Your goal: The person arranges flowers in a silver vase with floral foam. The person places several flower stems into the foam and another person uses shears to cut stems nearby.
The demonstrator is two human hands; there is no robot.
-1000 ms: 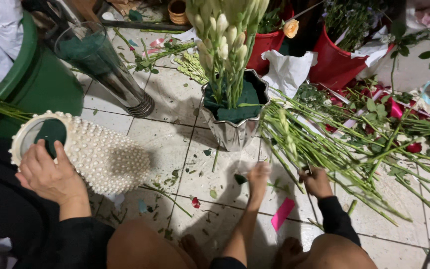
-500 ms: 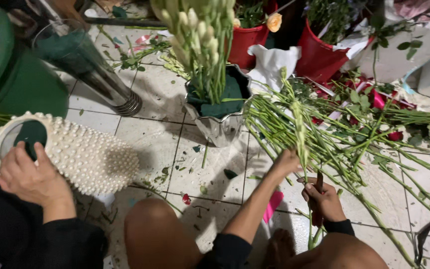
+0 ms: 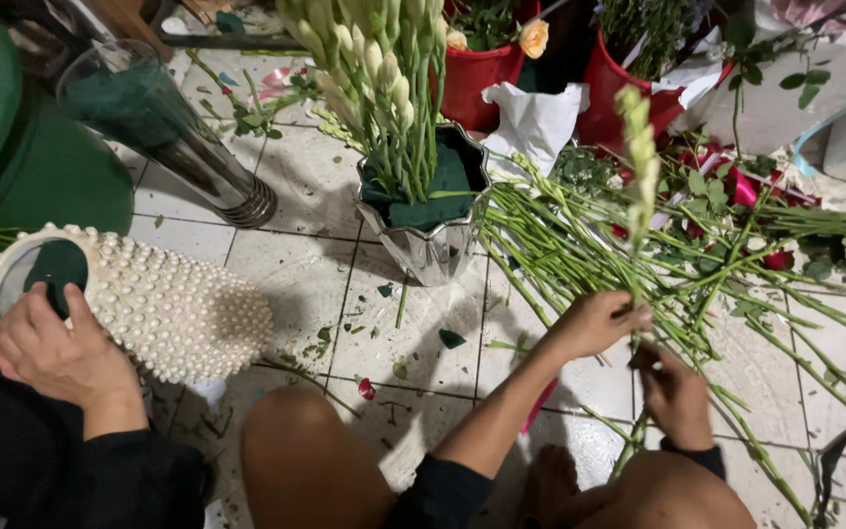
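My left hand (image 3: 594, 323) grips a long green flower stem (image 3: 638, 167) with pale buds at its top, held upright over the floor. My right hand (image 3: 673, 392) closes on the same stem lower down, close to my knee. Just behind my hands lies a pile of cut green stems (image 3: 580, 245). To the left of that pile a silver fluted vase (image 3: 433, 245) holds dark green foam and several upright bud spikes (image 3: 384, 69).
At the left another person's hand (image 3: 56, 353) rests on a tilted white pearl-studded vase (image 3: 178, 313). A tall glass vase (image 3: 168, 137), a green bucket (image 3: 41, 167), red buckets (image 3: 482, 78), white paper (image 3: 536, 118) and leaf scraps crowd the tiled floor (image 3: 296, 264).
My hands took one stem out of the pile on the floor and raised it upright. The other person's hand stayed on the pearl vase.
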